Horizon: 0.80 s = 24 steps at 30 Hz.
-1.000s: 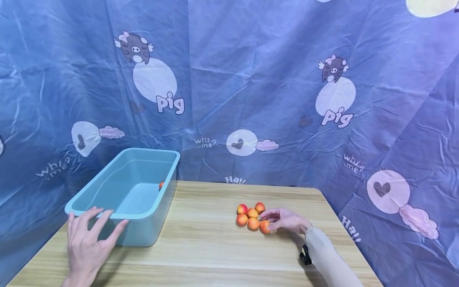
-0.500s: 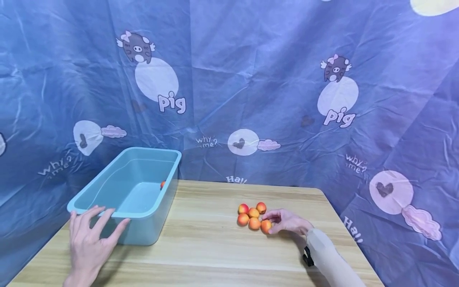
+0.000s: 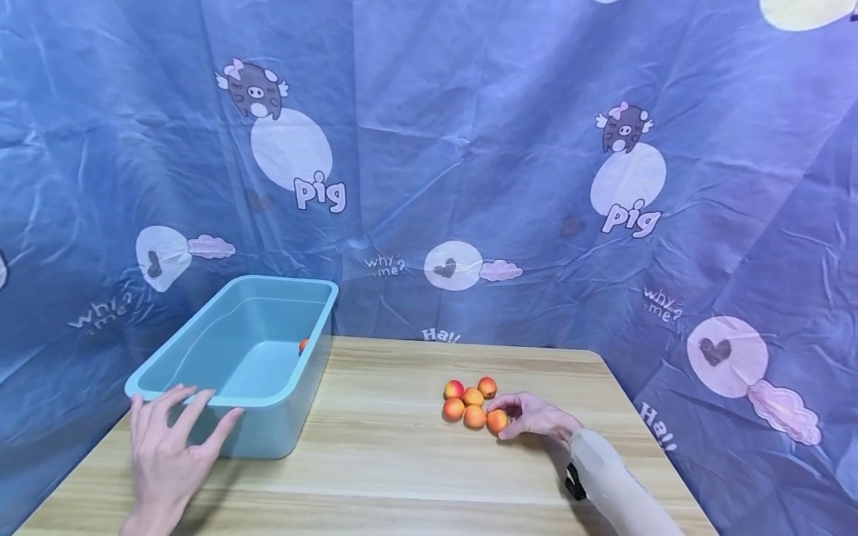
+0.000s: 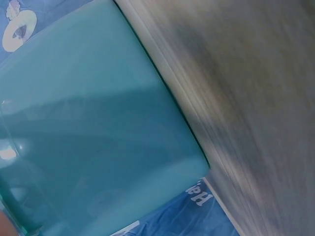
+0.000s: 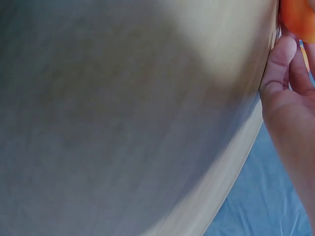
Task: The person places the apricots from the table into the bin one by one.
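My left hand (image 3: 164, 454) rests at the near rim of a light blue plastic tub (image 3: 268, 428), fingers spread over the edge and thumb along the outer wall. The left wrist view shows the tub's wall (image 4: 98, 128) with a bit of finger at the lower left. On the wooden table (image 3: 395, 476), my right hand (image 3: 536, 415) pinches an orange-red apricot (image 3: 497, 421) between thumb and fingers, at the near right of a small cluster. That apricot (image 5: 299, 17) shows partly at the upper right corner of the right wrist view.
Several more apricots (image 3: 453, 409) lie close together left of the right hand. Inside the tub, an orange-red fruit (image 3: 304, 345) is partly hidden by the right wall. A blue patterned cloth (image 3: 415, 149) hangs behind and beside the table.
My right thumb and fingers have closed in slightly around the near right apricot. The left hand and the tub have stayed in place.
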Each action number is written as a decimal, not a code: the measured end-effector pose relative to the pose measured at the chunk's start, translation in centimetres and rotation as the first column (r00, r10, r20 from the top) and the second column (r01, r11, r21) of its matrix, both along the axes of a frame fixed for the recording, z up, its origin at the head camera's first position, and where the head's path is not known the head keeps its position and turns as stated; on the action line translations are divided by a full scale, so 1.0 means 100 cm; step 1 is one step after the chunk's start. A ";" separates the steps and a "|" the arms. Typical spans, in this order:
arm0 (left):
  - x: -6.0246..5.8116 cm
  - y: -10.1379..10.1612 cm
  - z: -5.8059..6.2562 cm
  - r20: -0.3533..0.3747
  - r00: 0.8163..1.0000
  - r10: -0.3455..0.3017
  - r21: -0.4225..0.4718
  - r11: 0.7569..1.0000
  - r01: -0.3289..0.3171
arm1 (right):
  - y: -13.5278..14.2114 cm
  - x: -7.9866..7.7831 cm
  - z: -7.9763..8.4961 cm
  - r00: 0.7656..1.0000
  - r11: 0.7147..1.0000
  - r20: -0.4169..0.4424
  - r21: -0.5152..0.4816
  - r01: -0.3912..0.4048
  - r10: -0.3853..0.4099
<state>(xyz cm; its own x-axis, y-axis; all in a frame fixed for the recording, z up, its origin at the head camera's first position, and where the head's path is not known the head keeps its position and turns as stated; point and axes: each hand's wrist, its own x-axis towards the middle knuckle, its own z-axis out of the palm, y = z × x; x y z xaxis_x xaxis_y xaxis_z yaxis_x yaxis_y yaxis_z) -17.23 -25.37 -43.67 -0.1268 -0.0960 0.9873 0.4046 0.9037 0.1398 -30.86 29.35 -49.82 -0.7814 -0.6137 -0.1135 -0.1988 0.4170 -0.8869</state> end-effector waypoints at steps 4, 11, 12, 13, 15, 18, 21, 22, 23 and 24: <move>0.000 0.000 0.001 -0.007 1.000 0.004 0.000 1.000 -0.004 | -0.002 0.000 0.002 0.999 0.999 -0.027 0.004 0.036 -0.036; -0.001 0.000 0.002 -0.011 1.000 0.005 0.004 1.000 -0.005 | -0.001 0.000 0.005 0.997 0.995 0.056 -0.079 0.061 -0.057; -0.001 0.000 0.002 -0.012 1.000 0.004 0.004 1.000 -0.004 | -0.001 0.001 0.006 0.996 0.994 0.068 -0.091 0.061 -0.055; -0.001 0.000 0.002 -0.011 1.000 0.003 0.003 1.000 -0.003 | -0.001 0.001 0.006 0.996 0.993 0.075 -0.100 0.061 -0.053; 0.000 0.000 0.002 -0.010 1.000 0.004 0.002 1.000 -0.004 | -0.001 0.001 0.005 0.995 0.992 0.079 -0.112 0.062 -0.053; -0.001 -0.001 0.002 -0.004 1.000 0.002 0.000 1.000 -0.002 | 0.000 0.000 0.004 0.995 0.989 0.092 -0.134 0.061 -0.049; -0.001 -0.002 0.001 0.000 1.000 0.000 0.001 1.000 0.000 | 0.001 0.000 0.004 0.992 0.986 0.112 -0.155 0.066 -0.049; 0.000 -0.002 0.001 0.000 1.000 -0.002 0.002 1.000 0.002 | 0.001 0.000 0.004 0.991 0.985 0.120 -0.158 0.072 -0.053; -0.001 -0.002 0.000 0.001 1.000 -0.003 0.003 1.000 0.003 | 0.001 0.000 0.005 0.990 0.983 0.128 -0.164 0.079 -0.058; -0.001 -0.002 0.000 0.000 1.000 -0.005 0.003 1.000 0.005 | 0.001 0.000 0.005 0.989 0.981 0.138 -0.172 0.085 -0.061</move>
